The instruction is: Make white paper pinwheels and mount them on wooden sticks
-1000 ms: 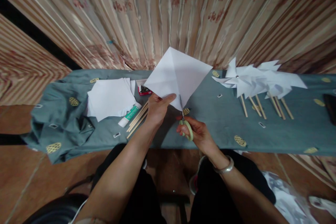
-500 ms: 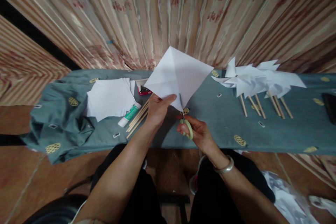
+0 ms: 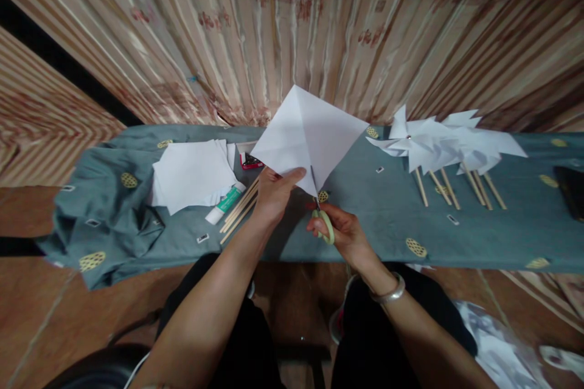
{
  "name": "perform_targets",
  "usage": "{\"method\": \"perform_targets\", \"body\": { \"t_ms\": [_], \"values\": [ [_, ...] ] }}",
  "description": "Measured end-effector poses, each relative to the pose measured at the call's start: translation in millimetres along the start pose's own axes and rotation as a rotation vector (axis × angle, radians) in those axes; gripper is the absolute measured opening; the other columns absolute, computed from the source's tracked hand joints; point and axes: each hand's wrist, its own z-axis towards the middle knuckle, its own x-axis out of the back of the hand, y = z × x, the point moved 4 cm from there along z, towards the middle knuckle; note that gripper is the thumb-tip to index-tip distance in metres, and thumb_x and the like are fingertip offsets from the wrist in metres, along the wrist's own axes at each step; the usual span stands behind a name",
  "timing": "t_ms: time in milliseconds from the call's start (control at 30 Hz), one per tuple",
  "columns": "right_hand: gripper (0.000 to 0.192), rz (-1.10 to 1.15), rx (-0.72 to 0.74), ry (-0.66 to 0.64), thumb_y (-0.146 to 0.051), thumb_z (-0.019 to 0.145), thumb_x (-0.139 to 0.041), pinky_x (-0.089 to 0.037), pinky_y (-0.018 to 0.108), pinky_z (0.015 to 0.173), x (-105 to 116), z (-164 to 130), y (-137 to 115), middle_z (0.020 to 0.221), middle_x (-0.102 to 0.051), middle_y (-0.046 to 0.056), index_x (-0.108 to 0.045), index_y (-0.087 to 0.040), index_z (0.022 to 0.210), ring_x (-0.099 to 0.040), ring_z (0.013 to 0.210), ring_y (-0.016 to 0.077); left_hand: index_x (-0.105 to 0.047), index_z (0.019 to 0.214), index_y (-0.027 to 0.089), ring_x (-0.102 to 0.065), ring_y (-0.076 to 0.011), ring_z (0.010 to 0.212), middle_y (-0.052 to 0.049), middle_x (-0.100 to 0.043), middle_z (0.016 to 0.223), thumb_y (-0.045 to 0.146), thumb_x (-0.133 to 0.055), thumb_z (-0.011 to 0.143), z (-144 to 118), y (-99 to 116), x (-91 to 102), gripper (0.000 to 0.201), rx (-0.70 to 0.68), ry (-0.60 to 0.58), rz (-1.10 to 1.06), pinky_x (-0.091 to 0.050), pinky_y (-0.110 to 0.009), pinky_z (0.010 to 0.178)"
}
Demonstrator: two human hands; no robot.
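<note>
Paper stack (image 3: 191,171), glue tube (image 3: 224,202) & sticks (image 3: 239,205) at left; finished pinwheels (image 3: 444,144) at right, on teal cloth (image 3: 374,213).

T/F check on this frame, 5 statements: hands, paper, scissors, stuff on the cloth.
1. The left hand holds the white paper square by its lower edge. True.
2. The right hand holds red-handled scissors. False: the scissors have pale green handles.
3. The scissor blades meet the paper at its bottom corner. True.
4. The finished paper pinwheels lie to the left of the paper stack. False: they lie at the right, on the teal cloth; the paper stack is at the left.
5. A glue tube lies beside loose wooden sticks, next to the stack. True.
</note>
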Motion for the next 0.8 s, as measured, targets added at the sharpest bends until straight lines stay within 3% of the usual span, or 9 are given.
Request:
{"method": "perform_targets", "body": {
  "t_ms": [400, 800],
  "values": [
    [0.052, 0.025, -0.016, 0.006, -0.058, 0.065, -0.081, -0.054, 0.027, 0.060, 0.5, 1.2, -0.1, 0.071, -0.069, 0.000, -0.071, -0.021, 0.101, -0.060, 0.059, 0.0125, -0.069, 0.080, 0.017, -0.067, -0.0181, 0.071, -0.002, -0.073, 0.079, 0.024, -0.081, 0.055, -1.1, 0.0, -0.3, 0.028, -0.002, -0.014, 0.001, -0.052, -0.033, 0.073],
    [0.053, 0.025, 0.009, 0.039, -0.060, 0.064, -0.080, -0.054, 0.027, 0.058, 0.9, 3.6, 0.6, 0.070, -0.068, 0.000, -0.072, -0.021, 0.099, -0.060, 0.059, 0.0128, -0.068, 0.076, 0.016, -0.064, -0.0159, 0.065, 0.000, -0.071, 0.073, 0.023, -0.080, 0.055, -4.8, -2.4, -3.2, 0.026, 0.013, -0.024, 0.023, -0.050, -0.029, 0.066]
  ]
}}
